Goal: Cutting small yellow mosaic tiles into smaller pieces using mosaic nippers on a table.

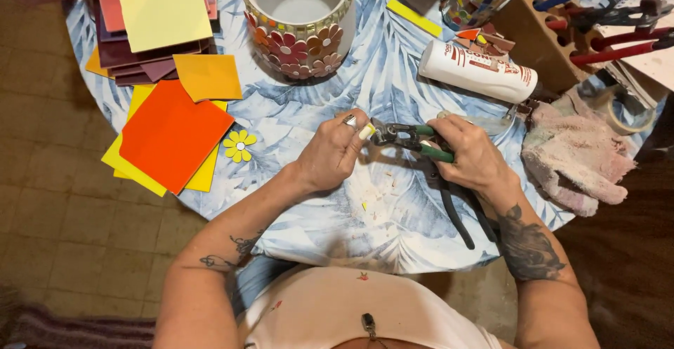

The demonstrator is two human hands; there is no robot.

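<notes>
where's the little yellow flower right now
In the head view, the yellow flower lies on the table, left of the left hand, beside the orange tile and below the flowered pot.

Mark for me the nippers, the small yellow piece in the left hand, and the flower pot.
nippers (393, 135), head view, on the metal head.
yellow piece (367, 131), head view, on its exposed face.
flower pot (298, 48), head view, on its flowered outer wall.

Left hand (333, 151) pinching; right hand (472, 154) clenched
</notes>
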